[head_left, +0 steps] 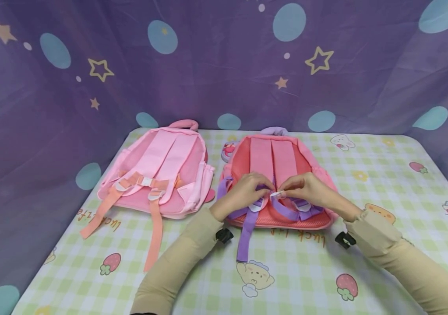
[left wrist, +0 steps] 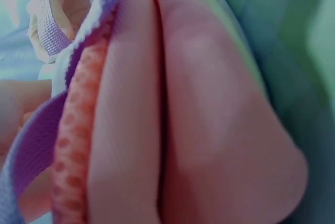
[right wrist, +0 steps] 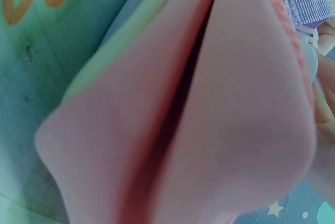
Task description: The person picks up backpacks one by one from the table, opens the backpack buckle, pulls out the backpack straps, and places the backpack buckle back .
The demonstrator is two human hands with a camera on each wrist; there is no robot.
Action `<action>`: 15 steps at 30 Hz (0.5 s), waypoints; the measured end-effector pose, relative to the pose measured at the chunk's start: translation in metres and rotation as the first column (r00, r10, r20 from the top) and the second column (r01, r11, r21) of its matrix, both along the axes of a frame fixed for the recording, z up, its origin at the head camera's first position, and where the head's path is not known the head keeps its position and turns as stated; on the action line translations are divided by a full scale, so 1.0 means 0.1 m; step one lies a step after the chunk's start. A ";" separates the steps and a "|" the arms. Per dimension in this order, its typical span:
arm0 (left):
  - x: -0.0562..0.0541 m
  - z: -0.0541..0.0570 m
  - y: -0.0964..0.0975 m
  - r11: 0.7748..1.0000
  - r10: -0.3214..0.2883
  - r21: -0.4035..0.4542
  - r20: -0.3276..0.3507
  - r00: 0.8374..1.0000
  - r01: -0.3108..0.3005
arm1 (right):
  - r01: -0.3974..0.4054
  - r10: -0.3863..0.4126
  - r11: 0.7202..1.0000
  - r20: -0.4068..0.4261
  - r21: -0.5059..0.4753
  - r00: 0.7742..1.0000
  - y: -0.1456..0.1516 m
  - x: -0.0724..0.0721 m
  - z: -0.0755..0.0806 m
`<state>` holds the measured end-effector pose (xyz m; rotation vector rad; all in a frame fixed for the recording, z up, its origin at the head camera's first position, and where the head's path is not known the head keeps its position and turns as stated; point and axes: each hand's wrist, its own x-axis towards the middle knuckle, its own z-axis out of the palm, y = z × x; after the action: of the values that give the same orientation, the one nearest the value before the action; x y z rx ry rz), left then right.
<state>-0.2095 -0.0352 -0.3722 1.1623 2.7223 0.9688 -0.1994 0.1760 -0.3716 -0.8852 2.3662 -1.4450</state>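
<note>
Centrally over the coral backpack (head_left: 306, 221), white buckle (head_left: 276, 194) in fingertip pinch of left hand (head_left: 245, 190) and right hand (head_left: 310, 189).

Coral-pink backpack (head_left: 262, 159), purple straps (head_left: 248, 234)

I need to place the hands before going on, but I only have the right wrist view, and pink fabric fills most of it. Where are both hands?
Observer: The head view shows the left hand and right hand close together at a white buckle, over the lower part of a coral backpack.
Operator: Is there another bag nearby?
Observer: Yes, a light pink backpack with orange straps lies to the left of the coral one.
Operator: Any loose strap end on the coral bag's near side?
Observer: Yes, a purple strap runs past its near edge onto the tablecloth.
</note>
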 end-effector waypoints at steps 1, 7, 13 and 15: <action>0.00 0.00 0.00 1.000 -0.009 0.004 0.005 1.000 0.009 | -0.003 0.003 1.000 0.001 -0.001 1.000 0.00 0.00 0.00; 0.00 0.00 -0.02 1.000 -0.029 0.011 0.027 0.999 0.029 | -0.011 0.011 1.000 0.002 -0.011 1.000 0.01 0.00 -0.02; 0.00 0.00 -0.01 0.999 -0.031 0.008 0.016 0.999 0.031 | -0.016 0.016 0.999 -0.006 -0.028 1.000 0.01 -0.02 -0.04; 0.00 0.00 -0.01 0.999 -0.032 0.013 0.006 0.999 0.032 | -0.015 0.015 0.999 -0.001 -0.031 1.000 0.01 -0.02 -0.05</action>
<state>-0.2097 -0.0363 -0.3719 1.1983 2.6881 0.9865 -0.2017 0.1772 -0.3767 -0.9092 2.3388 -1.4790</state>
